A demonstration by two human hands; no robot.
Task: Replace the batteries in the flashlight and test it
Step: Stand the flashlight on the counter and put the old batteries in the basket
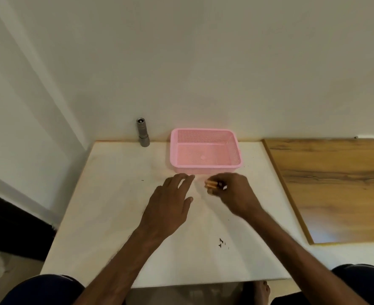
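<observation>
batteries [211, 184]: orange, blurred, partly hidden by the fingers of the right hand [232, 192]; number cannot be told
right hand: fingertips smeared by blur
wooden board [335, 183]: cut by the right edge
dark specks [222, 243]: too small to identify
knees [43, 290]: cut by the bottom edge

Soft, warm indoor light falls evenly on the pale tabletop [115, 216], with only faint shadows. The right hand [234, 194] and the batteries [211, 184] it pinches are motion-blurred; wide-angle distortion bends the outer edges.
</observation>
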